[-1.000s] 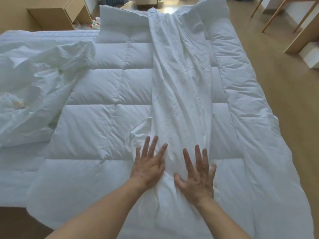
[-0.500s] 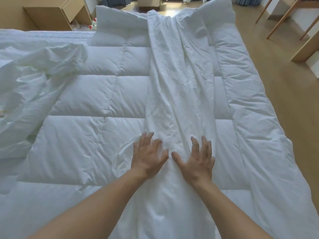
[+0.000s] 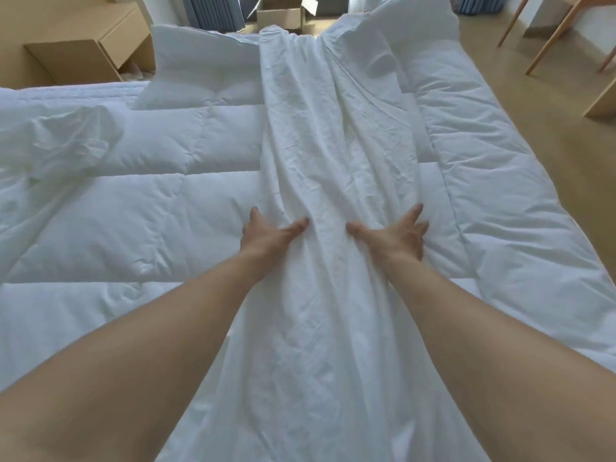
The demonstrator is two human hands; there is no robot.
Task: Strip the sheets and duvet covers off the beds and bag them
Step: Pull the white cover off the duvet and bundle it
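Note:
A long strip of white duvet cover (image 3: 326, 155), folded lengthwise, lies down the middle of a quilted white duvet (image 3: 133, 221) on the bed. My left hand (image 3: 266, 236) rests on the strip's left edge, with fingertips tucked under the fold and the thumb on top. At the strip's right edge my right hand (image 3: 395, 236) lies flat with fingers spread. Both arms reach forward over the near part of the strip. A crumpled white sheet (image 3: 56, 141) lies bunched at the left.
A wooden nightstand (image 3: 90, 48) stands at the back left. An open cardboard box (image 3: 283, 11) sits on the floor beyond the bed. Wooden furniture legs (image 3: 550, 31) and wooden flooring (image 3: 546, 121) lie along the bed's right side.
Both hands slid forward along the strip and moved apart, from side by side at its middle to its left and right edges. The view moved closer over the bed.

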